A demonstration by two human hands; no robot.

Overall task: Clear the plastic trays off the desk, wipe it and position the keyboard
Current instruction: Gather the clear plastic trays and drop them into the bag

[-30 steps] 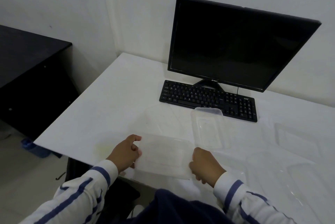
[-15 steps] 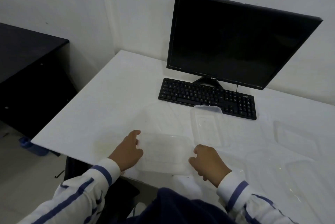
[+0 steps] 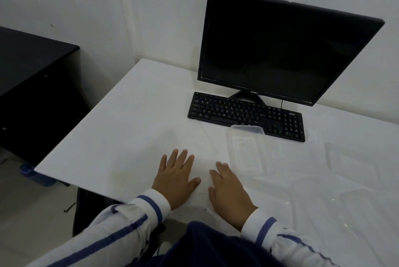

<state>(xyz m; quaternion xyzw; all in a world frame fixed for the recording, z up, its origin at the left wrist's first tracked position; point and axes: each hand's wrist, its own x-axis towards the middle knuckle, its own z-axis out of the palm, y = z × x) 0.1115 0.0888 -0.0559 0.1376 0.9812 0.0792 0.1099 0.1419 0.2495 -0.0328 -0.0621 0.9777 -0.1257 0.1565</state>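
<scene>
The left hand (image 3: 176, 178) and right hand (image 3: 228, 189) lie palm-down with fingers straight and spread, grasping nothing, close to the near edge of the tabletop (image 3: 129, 126); between and partly under them there seems to be a flat tray (image 3: 203, 168) of clear plastic, though it is so transparent that its outline is hard to trace. The job looks barely begun; a clear tub (image 3: 245, 152), rectangular with rounded corners and a raised rim, sits just beyond the right hand with its far end touching or overlapping the keyboard (image 3: 246, 115); more shallow trays (image 3: 354, 163) lie to the right, thin, glossy and moulded into compartments. None has left the tabletop, no cloth is in view, so wiping is probably not started; the keyboard, matte black and full-width, sits pushed back against the foot of the monitor (image 3: 280, 50), not yet set in place. The tabletop is smooth, white and matte, with a faint yellowish smear near the left hand.
</scene>
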